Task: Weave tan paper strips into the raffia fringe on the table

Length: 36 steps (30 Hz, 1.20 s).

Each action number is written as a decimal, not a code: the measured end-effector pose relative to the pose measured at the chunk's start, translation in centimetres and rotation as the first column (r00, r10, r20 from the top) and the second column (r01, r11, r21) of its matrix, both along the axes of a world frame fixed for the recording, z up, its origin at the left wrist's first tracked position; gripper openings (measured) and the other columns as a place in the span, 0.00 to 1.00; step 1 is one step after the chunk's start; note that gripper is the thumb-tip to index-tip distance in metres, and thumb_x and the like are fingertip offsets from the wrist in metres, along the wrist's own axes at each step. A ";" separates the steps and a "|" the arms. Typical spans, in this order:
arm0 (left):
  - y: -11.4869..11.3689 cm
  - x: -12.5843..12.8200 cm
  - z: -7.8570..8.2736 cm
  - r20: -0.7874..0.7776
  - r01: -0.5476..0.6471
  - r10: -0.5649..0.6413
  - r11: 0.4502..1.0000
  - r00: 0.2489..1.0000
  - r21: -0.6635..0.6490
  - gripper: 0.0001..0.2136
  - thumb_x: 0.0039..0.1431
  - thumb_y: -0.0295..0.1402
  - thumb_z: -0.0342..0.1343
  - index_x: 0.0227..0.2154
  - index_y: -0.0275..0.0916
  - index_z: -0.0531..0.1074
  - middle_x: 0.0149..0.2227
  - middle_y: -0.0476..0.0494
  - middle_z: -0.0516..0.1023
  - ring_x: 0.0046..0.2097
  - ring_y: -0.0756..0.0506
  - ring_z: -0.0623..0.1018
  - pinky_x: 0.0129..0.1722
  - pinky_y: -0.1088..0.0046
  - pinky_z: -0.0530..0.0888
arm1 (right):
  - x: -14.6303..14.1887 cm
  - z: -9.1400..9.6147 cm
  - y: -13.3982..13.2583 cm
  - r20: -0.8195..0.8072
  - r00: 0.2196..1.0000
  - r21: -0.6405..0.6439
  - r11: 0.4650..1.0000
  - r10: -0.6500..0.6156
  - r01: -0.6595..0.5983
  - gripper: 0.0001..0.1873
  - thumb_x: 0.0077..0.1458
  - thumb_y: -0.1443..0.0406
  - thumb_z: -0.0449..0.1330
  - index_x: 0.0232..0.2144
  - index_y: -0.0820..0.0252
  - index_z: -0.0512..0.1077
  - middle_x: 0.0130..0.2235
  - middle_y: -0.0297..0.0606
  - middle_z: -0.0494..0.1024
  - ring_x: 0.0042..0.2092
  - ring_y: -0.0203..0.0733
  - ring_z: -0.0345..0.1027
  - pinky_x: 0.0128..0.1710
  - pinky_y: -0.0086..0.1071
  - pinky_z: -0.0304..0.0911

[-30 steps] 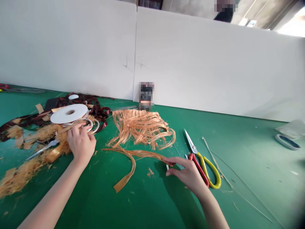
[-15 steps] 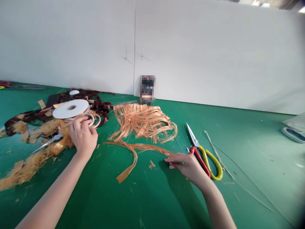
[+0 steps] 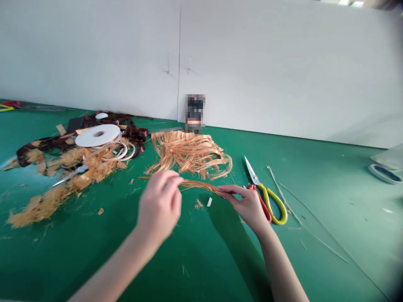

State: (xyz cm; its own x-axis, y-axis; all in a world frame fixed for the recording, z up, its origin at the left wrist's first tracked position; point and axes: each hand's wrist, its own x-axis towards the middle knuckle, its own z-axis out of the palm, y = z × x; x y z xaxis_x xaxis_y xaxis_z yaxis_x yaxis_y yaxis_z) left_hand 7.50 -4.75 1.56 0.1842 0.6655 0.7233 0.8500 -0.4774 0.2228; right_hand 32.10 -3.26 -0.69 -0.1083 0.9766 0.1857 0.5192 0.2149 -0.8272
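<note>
My left hand (image 3: 162,201) is over the middle of a thin bundle of shredded orange-brown ribbon (image 3: 200,185), its fingers curled together and slightly blurred. Whatever lies between those fingertips is hidden. At the bundle's right end, my right hand (image 3: 244,203) pinches the strands between thumb and fingers. Just beyond lies a larger piece of ribbon cut into a fringe (image 3: 189,151). Scissors (image 3: 264,193) with one red and one yellow handle rest beside my right hand, blades pointing away. A small white scrap (image 3: 209,202) lies below the bundle.
At left, a white spool (image 3: 98,135) sits among dark brown ribbon (image 3: 138,136), frayed tan ribbon (image 3: 47,205) and white rings (image 3: 128,152). A pixelated dark object (image 3: 195,113) stands against the white panel (image 3: 267,63). Thin wires (image 3: 317,233) and a tape roll (image 3: 384,173) lie right.
My left hand has left the pile by the spool and moved right to the ribbon bundle. A white scrap now shows on the table. My right hand keeps its pinch at the bundle's end.
</note>
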 end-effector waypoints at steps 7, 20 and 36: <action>-2.4 6.6 -6.4 0.069 0.122 -0.102 0.885 0.992 -0.449 0.20 0.62 0.21 0.46 0.57 0.33 0.60 0.49 0.33 0.73 0.48 0.37 0.74 0.47 0.53 0.75 | -2.4 -1.5 -0.3 -0.013 0.990 -0.084 0.987 0.138 -0.138 0.04 0.47 0.69 0.62 0.28 0.58 0.77 0.29 0.35 0.82 0.32 0.42 0.77 0.36 0.34 0.73; -0.1 6.5 -4.5 -0.096 0.301 -0.400 0.807 0.911 -0.509 0.12 0.52 0.13 0.46 0.28 0.37 0.67 0.33 0.40 0.71 0.38 0.41 0.71 0.36 0.62 0.73 | -0.4 -1.5 0.4 0.067 0.997 0.037 0.998 0.044 -0.047 0.06 0.53 0.63 0.59 0.32 0.59 0.73 0.33 0.39 0.79 0.36 0.45 0.73 0.40 0.41 0.68; 5.2 -16.0 2.0 0.047 -0.121 0.136 0.962 0.990 -0.245 0.12 0.62 0.35 0.55 0.46 0.36 0.70 0.48 0.41 0.73 0.47 0.42 0.74 0.47 0.56 0.73 | 0.4 -1.4 0.3 0.116 0.993 0.102 0.994 0.021 -0.033 0.06 0.54 0.65 0.57 0.33 0.59 0.75 0.34 0.39 0.81 0.36 0.45 0.76 0.40 0.40 0.70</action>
State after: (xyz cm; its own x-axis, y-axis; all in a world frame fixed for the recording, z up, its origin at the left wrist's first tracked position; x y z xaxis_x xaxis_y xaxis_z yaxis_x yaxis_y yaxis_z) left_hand -8.53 0.49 3.59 0.0452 0.8366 0.5460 0.8812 -0.2908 0.3727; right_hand 32.54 -2.96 -2.11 -0.1607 0.9493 0.2702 0.6025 0.3112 -0.7350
